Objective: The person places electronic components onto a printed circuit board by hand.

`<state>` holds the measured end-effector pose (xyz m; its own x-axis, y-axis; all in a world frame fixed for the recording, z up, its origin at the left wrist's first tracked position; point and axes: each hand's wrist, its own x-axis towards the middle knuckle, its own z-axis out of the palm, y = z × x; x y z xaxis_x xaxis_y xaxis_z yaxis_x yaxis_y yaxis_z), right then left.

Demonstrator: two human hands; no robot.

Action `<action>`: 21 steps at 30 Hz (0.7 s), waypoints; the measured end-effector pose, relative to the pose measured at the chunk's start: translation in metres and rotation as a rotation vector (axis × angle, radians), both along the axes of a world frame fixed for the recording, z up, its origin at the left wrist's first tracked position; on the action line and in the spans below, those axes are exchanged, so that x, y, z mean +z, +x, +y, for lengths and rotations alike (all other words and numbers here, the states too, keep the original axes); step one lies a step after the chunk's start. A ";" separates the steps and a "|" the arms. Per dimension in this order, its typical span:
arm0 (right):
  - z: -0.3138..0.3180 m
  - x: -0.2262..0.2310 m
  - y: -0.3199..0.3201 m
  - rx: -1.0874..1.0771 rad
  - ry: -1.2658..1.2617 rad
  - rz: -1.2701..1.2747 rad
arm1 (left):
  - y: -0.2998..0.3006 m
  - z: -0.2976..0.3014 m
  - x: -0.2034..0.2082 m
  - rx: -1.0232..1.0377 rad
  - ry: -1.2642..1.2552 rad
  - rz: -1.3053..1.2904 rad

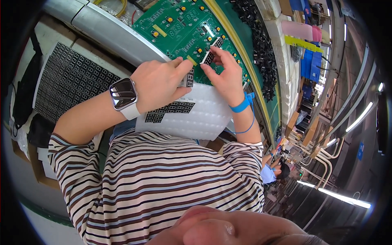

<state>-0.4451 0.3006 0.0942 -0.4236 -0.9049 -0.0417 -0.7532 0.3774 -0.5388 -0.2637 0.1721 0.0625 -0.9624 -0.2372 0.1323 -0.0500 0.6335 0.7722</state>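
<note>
My right hand (223, 74) pinches a small black digit display module (208, 58) just over the green circuit board (176, 25). A blue strap rings that wrist. My left hand (158, 83), with a smartwatch on a white band at the wrist, holds another black display module (190, 77) at the board's near edge. Under both hands lies a white plastic tray (204, 114) with a few rows of the same black modules (170, 110).
A second tray full of black display modules (69, 81) lies at my left. A grey rail (110, 32) runs along the board's near side. A heap of small black parts (261, 53) lies along the green belt to the right. Another worker (273, 169) sits further down the line.
</note>
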 end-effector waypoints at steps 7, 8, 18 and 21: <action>0.001 -0.006 0.001 0.007 -0.013 0.140 | 0.000 -0.002 0.001 -0.022 0.030 0.003; 0.001 -0.006 0.002 -0.010 -0.004 0.137 | 0.000 -0.003 0.002 -0.034 0.035 -0.007; 0.000 -0.007 0.002 0.032 -0.035 0.154 | 0.000 -0.002 0.003 -0.031 0.018 -0.019; 0.000 -0.005 0.003 0.042 -0.032 0.166 | -0.001 -0.002 0.003 -0.038 0.017 -0.034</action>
